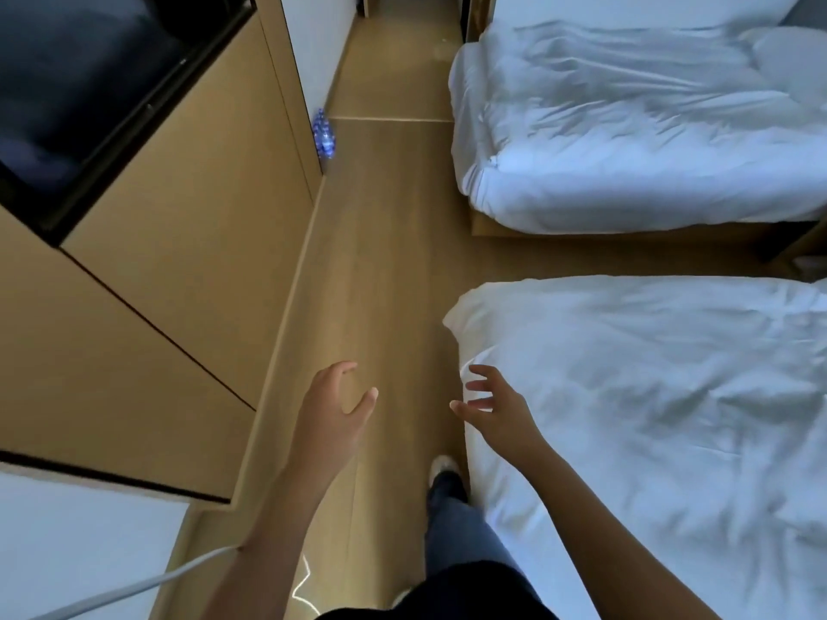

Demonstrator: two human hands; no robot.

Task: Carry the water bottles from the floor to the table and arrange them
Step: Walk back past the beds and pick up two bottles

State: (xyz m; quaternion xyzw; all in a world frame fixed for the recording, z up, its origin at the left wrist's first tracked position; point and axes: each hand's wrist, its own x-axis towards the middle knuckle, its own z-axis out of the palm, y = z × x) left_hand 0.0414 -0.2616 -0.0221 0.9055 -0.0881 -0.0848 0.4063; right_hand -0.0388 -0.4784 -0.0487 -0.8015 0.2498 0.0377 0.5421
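Note:
A pack of water bottles [325,135] with blue labels stands on the wooden floor far ahead, tight against the corner of the wall panel on the left. My left hand [332,407] is held out in front of me over the floor, fingers loosely spread, holding nothing. My right hand [494,407] is out beside it near the corner of the near bed, fingers spread and empty. Both hands are well short of the bottles.
A wooden wall unit [147,243] with a dark screen [89,78] lines the left side. Two beds with white duvets, the near bed [649,418] and the far bed [626,140], fill the right. A narrow strip of floor [371,261] runs between them. My leg [452,507] steps forward.

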